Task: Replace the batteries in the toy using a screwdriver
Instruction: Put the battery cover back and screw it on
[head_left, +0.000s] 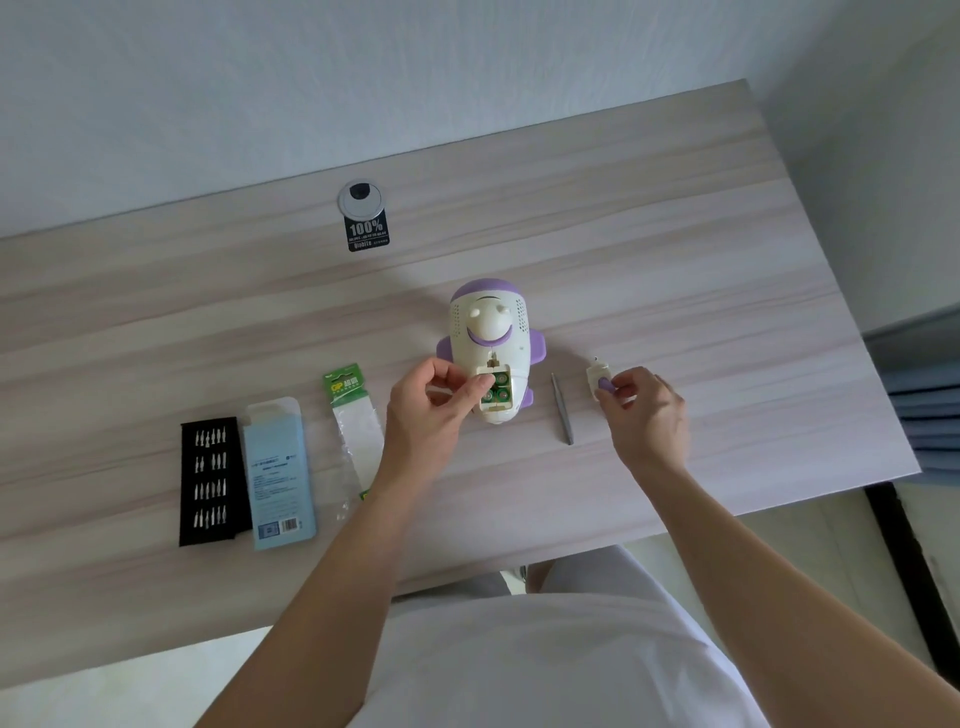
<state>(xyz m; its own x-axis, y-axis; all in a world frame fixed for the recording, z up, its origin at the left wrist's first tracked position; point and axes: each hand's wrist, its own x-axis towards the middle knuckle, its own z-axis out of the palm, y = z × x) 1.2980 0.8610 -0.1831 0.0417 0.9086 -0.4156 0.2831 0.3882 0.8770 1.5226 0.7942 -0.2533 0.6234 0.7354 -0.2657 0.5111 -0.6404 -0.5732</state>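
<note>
Pale wood-grain counter (675, 260), white wall behind. Nearest stuff: black bit tray (208, 478) and blue box (280, 473), 8 o'clock from toy (491, 332). Battery pack wrapper (353, 415) at 9. Left hand (436, 395) pinching at green batteries (500, 393) in open compartment, toy lying mid-counter. Screwdriver (562, 410) flat at 4 o'clock. Right hand (641, 410) pinching battery cover (597, 379) at 3. Cable grommet (362, 200) way back at 11.

toy (488, 332): white and purple, on its back mid-table, battery compartment open.
batteries (500, 395): green cells seated in that compartment.
screwdriver (562, 410): slim, grey, flat just right of the toy.
cover (597, 378): small, white, off the toy, beyond the screwdriver.
</note>
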